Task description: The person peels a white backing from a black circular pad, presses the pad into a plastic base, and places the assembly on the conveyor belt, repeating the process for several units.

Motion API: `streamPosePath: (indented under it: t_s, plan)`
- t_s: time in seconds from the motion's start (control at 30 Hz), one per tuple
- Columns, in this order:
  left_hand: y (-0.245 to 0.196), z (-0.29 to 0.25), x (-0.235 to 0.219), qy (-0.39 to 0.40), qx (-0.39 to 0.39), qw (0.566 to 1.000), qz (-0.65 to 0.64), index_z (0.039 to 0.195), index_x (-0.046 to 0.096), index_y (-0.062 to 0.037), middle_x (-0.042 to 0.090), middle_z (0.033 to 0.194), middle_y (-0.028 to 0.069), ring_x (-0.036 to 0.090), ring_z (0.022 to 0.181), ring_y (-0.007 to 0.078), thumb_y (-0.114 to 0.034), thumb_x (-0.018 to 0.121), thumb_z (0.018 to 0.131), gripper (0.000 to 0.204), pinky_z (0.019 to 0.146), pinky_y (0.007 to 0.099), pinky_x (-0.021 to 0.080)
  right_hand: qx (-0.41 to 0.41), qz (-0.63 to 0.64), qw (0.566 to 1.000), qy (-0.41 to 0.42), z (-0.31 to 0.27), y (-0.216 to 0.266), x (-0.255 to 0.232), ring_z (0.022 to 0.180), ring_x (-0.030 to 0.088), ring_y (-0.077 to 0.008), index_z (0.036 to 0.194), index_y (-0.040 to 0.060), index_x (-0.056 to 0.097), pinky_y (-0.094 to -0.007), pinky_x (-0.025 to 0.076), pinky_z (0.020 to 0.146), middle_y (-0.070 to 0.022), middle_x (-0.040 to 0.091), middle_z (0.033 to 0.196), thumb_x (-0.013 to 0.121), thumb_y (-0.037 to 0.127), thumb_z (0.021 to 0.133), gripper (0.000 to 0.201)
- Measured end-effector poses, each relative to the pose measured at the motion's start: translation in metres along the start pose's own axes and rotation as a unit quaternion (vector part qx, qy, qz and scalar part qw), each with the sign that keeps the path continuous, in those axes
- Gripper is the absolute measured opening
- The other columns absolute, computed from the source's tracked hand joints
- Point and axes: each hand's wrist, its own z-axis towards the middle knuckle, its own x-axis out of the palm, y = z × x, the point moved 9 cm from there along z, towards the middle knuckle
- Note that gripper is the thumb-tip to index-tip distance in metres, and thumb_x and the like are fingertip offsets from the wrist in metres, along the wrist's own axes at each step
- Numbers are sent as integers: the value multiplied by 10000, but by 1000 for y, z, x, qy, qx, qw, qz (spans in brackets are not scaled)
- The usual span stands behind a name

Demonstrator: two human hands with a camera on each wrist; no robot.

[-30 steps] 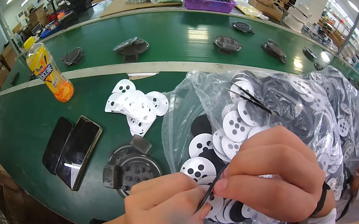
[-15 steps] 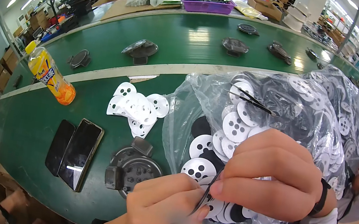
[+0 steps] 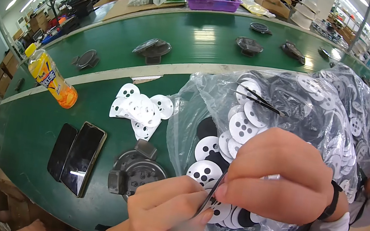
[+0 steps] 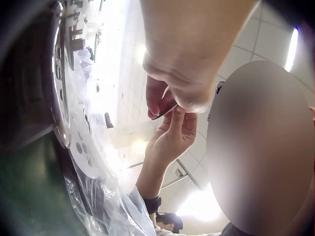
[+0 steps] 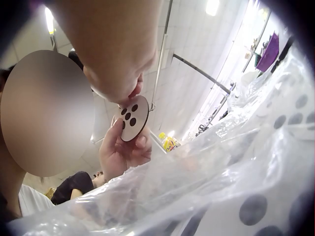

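Nearest the camera, the left hand [image 3: 163,221] and the right hand [image 3: 281,181] meet over a thin round disc [image 5: 132,118] (white with five dark holes), which shows edge-on in the head view. The fingers of both hands are curled and pinch the disc between fingertips and thumbs, the left from below, the right from above. The disc is held in the air just over the near end of a clear plastic bag [image 3: 340,116], which bulges with many more black and white discs of the same kind. A pair of dark tweezers [image 3: 257,100] lies on top of the bag.

Just left of the hands, a round black housing [image 3: 134,173] sits on the green table [image 3: 39,121]. Beside it lie two dark phones [image 3: 74,156], side by side. Further back rests a loose pile of white discs [image 3: 140,108], and to the left an orange drink bottle [image 3: 50,77] lies tilted.

Beyond a pale strip, several more black housings stand apart on the green belt [image 3: 197,37]. At the far edge sits a purple bin [image 3: 210,1].
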Motion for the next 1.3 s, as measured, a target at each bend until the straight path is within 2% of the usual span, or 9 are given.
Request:
streamPosePath:
  t_s: [0.1, 0.2, 0.27, 0.8, 0.87, 1.0, 1.07, 1.17, 1.3]
  plan:
    - [1, 0, -2, 0, -16, 1000, -17, 776, 570, 48, 598, 696, 158, 549, 499, 211, -68, 619, 703, 145, 463, 266, 418, 55, 43, 997, -21, -2, -11, -1, 612, 571, -213, 783, -11, 620, -284, 461, 542, -104, 598, 746, 706, 51, 659, 164]
    - [5, 0, 5, 53, -45, 997, -23, 767, 571, 42, 596, 686, 149, 548, 495, 215, -64, 621, 699, 135, 467, 264, 419, 20, -2, 1000, -23, -2, -8, -1, 586, 559, -226, 745, -24, 587, -289, 456, 520, -113, 580, 708, 738, 61, 640, 202]
    - [-1, 5, 5, 35, -7, 999, 2, 765, 570, 40, 593, 675, 146, 543, 487, 218, -57, 623, 693, 132, 465, 260, 417, -28, -54, 998, -14, -3, -2, 1, 554, 540, -229, 733, -35, 566, -292, 448, 486, -116, 565, 696, 709, 87, 692, 193]
    - [-4, 3, 7, 22, -15, 999, 26, 769, 593, 47, 618, 711, 166, 575, 530, 237, -19, 615, 633, 153, 518, 256, 449, -79, -115, 990, 3, -7, 3, 14, 489, 455, -193, 685, -25, 504, -268, 340, 380, -91, 501, 646, 546, 207, 867, 298]
    - [1, 2, 5, 16, -46, 998, 42, 788, 605, 49, 619, 708, 144, 568, 527, 226, -6, 595, 616, 181, 518, 245, 440, -61, -129, 990, -9, -5, 3, 12, 484, 446, -192, 678, -6, 500, -270, 313, 376, -78, 492, 634, 583, 198, 808, 256]
    - [-2, 7, 5, 27, -33, 999, -3, 786, 607, 44, 608, 686, 122, 545, 505, 213, 7, 571, 603, 191, 496, 240, 416, -76, -170, 982, -17, -5, 9, 13, 482, 443, -192, 684, 15, 506, -269, 293, 378, -61, 478, 621, 622, 195, 682, 214]
    - [2, -1, 1, 14, -52, 996, 74, 790, 597, 54, 583, 651, 109, 519, 492, 178, -2, 566, 616, 185, 474, 236, 385, -90, -175, 980, 4, -6, 10, 15, 487, 443, -188, 685, 31, 512, -264, 274, 382, -49, 470, 619, 614, 218, 565, 244]
    - [14, -4, 2, 31, -125, 992, -13, 798, 584, 70, 556, 626, 110, 496, 489, 156, -11, 554, 640, 180, 467, 231, 366, -106, -182, 977, 18, -8, 13, 18, 491, 439, -183, 676, 39, 514, -266, 261, 386, -41, 462, 621, 601, 233, 534, 256]
    - [14, -2, 2, 18, -108, 994, -27, 816, 575, 90, 545, 625, 108, 487, 513, 136, -10, 537, 662, 188, 488, 223, 367, -118, -195, 974, 10, -7, 16, 18, 498, 436, -178, 668, 47, 518, -264, 259, 392, -33, 454, 616, 589, 242, 518, 257]
